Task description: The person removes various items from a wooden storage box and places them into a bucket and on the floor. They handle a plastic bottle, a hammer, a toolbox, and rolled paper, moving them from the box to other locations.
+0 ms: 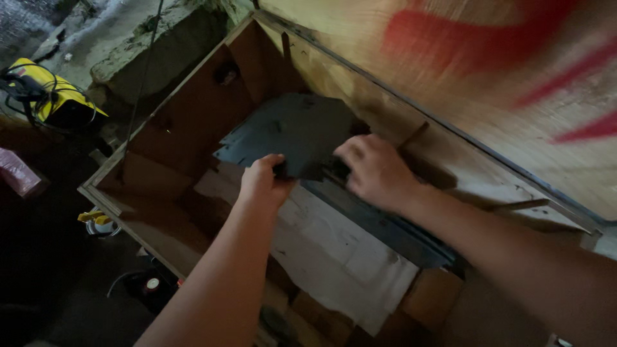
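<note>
The left hand (262, 183) pinches the near edge of a dark grey sheet (292, 132), fingers curled over it. The right hand (376, 170) presses on the same sheet's right side, though its grip is hidden. The sheet lies inside an open wooden crate (193, 109), above white paper (334, 250). The raised lid (488, 77) bears red painted marks. A yellow machine (48, 96) sits beyond the crate's left corner.

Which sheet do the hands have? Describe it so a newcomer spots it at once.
Find the open wooden crate under the red-painted lid. Inside, over white paper, both hands grip a dark grey flat sheet. Unlike the long dark strips below, it is broad and lifted.
</note>
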